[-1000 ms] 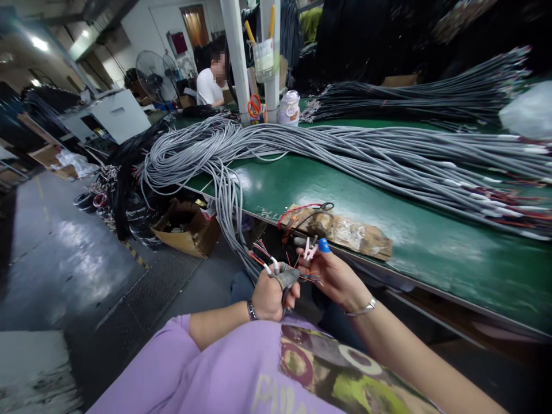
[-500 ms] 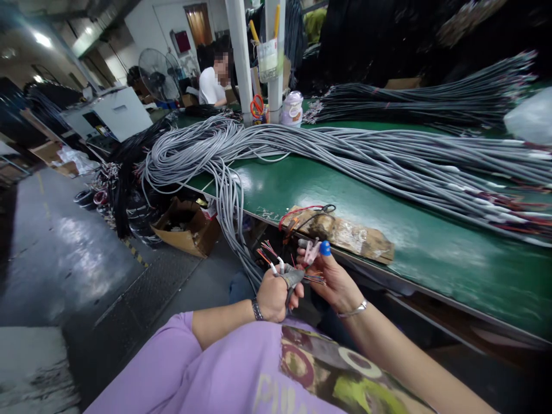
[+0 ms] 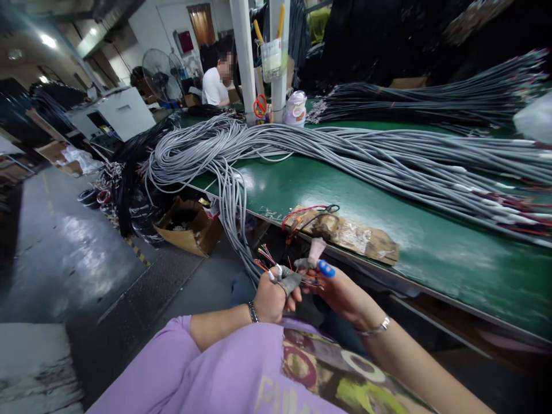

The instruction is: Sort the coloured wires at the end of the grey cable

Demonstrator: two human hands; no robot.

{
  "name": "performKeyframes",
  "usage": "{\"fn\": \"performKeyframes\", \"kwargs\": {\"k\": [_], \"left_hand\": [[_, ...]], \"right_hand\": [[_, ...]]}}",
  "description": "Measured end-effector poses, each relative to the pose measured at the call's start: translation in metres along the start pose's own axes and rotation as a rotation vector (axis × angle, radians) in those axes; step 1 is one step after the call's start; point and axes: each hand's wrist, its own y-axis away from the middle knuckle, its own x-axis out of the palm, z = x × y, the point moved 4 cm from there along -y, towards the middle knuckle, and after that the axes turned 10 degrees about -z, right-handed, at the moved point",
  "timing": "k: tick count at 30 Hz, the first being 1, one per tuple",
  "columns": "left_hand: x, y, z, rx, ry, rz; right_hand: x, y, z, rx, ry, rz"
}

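Centre-left: open brown cardboard box (image 3: pixel 183 233) on the floor, under a hanging bundle of grey round cables (image 3: pixel 230 201). Lower centre: left hand (image 3: pixel 268 300) closed around a grey cable end (image 3: pixel 255 269); thin coloured wires (image 3: pixel 264 254) fan above the fist. Just right: right hand (image 3: pixel 340 290) with blue thumb cap (image 3: pixel 326 268), fingers pinching those wires. Behind: tape-wrapped brown block (image 3: pixel 349 233) on green tabletop (image 3: pixel 431 247)

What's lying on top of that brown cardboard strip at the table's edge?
Thin red and black wires lie looped on the left end of the cardboard strip, with shiny tape farther right. A raised finger of the right hand covers part of its near edge.
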Motion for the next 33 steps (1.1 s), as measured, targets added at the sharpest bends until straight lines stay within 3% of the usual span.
{"fn": "performKeyframes", "kwargs": {"k": [5,8,10,19,29,33], "left_hand": [[0.001,0.0,0.002,0.034,-0.137,0.119],[0.006,0.003,0.005,-0.059,-0.243,0.285],[0.007,0.004,0.006,-0.102,-0.271,0.33],[0.004,0.002,0.002,-0.026,-0.153,0.192],[0.005,0.002,-0.009,-0.096,-0.037,0.154],[0.009,-0.001,-0.014,-0.161,0.055,0.172]], "right_hand": [[0.001,0.012,0.007,-0.212,0.262,-0.134],[0.007,0.016,0.009,-0.192,0.318,-0.073],[0.01,0.018,0.01,-0.18,0.337,-0.054],[0.005,0.017,0.003,-0.192,0.267,-0.232],[-0.016,0.0,0.001,-0.041,-0.148,-0.253],[-0.014,-0.014,0.004,-0.016,-0.131,-0.198]]}}
